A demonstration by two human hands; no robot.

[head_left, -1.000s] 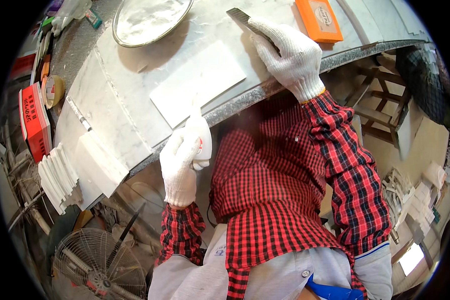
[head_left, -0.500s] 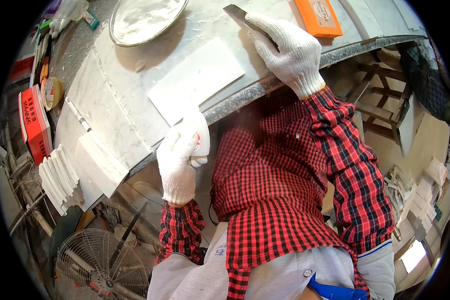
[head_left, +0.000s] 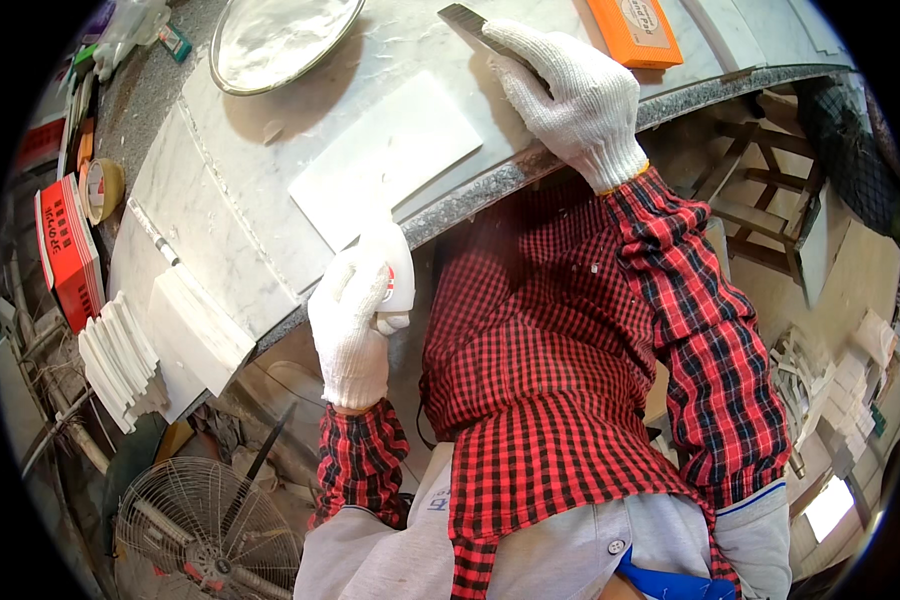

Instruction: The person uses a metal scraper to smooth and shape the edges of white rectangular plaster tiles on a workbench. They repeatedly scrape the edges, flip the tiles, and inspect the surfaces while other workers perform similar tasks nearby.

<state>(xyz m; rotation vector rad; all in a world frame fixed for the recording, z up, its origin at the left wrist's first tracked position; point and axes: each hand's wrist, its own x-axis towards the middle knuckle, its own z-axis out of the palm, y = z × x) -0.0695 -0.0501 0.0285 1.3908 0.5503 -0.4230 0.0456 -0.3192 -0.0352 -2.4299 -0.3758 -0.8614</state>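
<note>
My left hand (head_left: 350,325), in a white knit glove, is wrapped round a small white squeeze bottle (head_left: 400,270) with a red mark. The bottle's narrow top reaches over the near corner of a white rectangular slab (head_left: 390,150) on the worktop; whether it touches cannot be told. My right hand (head_left: 570,95), gloved alike, is closed on a flat dark metal tool (head_left: 460,20) with a straight end, which looks like a scraper blade. It rests by the slab's right side, over the marble top. The tool's rear part is hidden in the glove.
A round bowl of white powder or paste (head_left: 285,40) stands beyond the slab. An orange box (head_left: 638,30) lies right of my right hand. Stacked white slabs (head_left: 200,325), a red box (head_left: 65,250) and a tape roll (head_left: 103,190) are at left; a floor fan (head_left: 210,530) stands below.
Both hands keep their grips and nearly the same places. The whole scene shifts slightly to the left and up in the picture.
</note>
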